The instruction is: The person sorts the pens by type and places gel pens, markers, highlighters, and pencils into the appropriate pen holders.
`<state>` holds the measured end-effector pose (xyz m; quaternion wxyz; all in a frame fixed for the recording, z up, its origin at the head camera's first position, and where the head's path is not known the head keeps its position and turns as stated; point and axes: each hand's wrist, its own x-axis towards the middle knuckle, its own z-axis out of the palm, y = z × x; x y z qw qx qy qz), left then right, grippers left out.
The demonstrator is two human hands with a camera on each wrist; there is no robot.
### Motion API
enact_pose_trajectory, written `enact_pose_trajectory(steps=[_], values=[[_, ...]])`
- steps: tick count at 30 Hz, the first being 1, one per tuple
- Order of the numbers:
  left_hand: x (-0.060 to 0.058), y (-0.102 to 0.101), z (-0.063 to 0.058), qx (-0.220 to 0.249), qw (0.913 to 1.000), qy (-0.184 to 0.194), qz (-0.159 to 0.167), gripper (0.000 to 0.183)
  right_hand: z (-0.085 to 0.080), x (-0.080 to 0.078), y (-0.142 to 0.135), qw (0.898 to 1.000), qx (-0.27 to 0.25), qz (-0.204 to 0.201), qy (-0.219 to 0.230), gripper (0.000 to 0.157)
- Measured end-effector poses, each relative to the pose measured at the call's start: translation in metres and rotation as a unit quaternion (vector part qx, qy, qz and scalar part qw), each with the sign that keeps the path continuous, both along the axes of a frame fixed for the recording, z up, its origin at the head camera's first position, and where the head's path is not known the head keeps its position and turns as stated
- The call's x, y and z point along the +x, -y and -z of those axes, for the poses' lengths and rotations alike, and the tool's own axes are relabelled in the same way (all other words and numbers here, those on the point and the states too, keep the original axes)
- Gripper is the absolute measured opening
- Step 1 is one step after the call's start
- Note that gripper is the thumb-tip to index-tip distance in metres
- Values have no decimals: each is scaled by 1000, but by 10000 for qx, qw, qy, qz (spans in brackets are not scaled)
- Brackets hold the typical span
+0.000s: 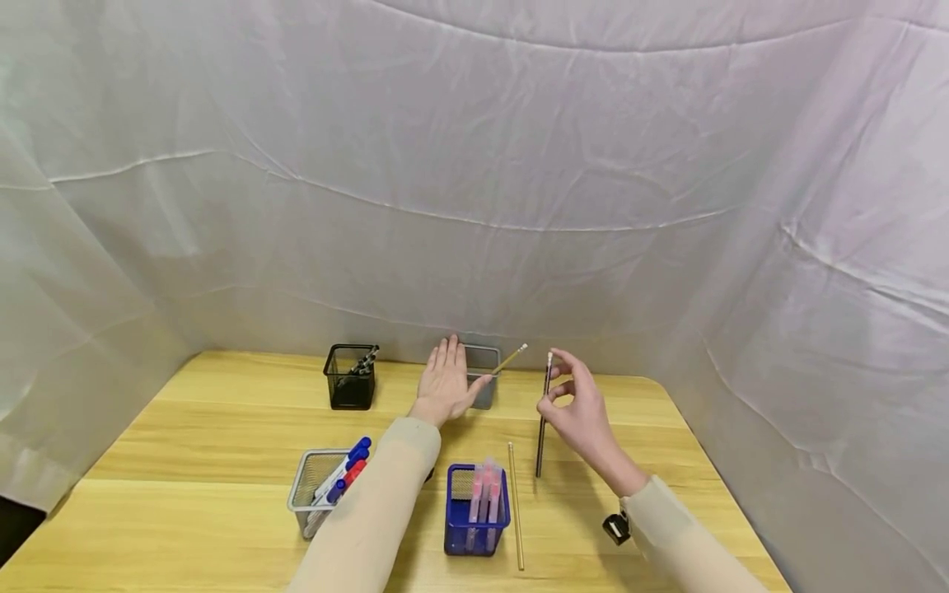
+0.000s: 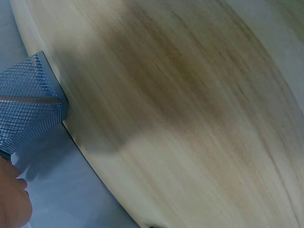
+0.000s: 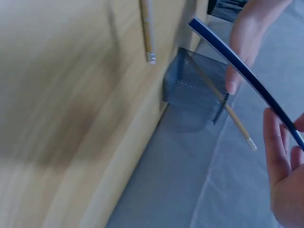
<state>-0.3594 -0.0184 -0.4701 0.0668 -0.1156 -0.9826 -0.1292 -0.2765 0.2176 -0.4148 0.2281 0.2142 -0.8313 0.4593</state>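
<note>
My left hand [image 1: 442, 383] is flat with straight fingers and thumb spread, at the left side of a grey mesh pen holder [image 1: 484, 398]. Its thumb appears to touch the holder's rim in the right wrist view. A yellow pencil [image 1: 510, 359] leans out of that holder, eraser end up. To the right, my right hand [image 1: 582, 409] pinches a dark pencil [image 1: 541, 445] near its white eraser end, between thumb and fingers. The pencil hangs almost upright, lower end downward. The right wrist view shows the dark pencil [image 3: 242, 69] slanting across the holder's side.
Another yellow pencil [image 1: 516, 511] lies beside a blue mesh holder [image 1: 455, 539] containing pink-capped pens. A black holder [image 1: 351, 394] with dark pens stands at back left. A silver holder [image 1: 302, 494] of markers stands front left. Near my right sleeve lies a black sharpener [image 1: 616, 529].
</note>
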Motion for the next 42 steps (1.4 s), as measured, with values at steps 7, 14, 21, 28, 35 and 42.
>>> enact_pose_trajectory(steps=[7,14,21,28,35,42], values=[[1,1,0,67,10000,-42,6,92,-18,-10,11,9965,-640,127,-525,81],[2,1,-2,54,10000,47,-3,91,-49,-2,31,9877,-1364,77,-767,69],[2,1,-3,34,10000,15,-5,90,-39,-29,32,9780,-1951,190,-708,72],[3,2,-2,31,10000,-18,-9,91,-32,-49,33,9743,-2122,47,-755,74],[2,2,-2,1,10000,6,-34,91,-28,-64,41,9725,-2145,146,-899,67],[2,2,-2,-53,10000,-6,-53,93,-16,-71,51,9735,-2212,146,-563,61]])
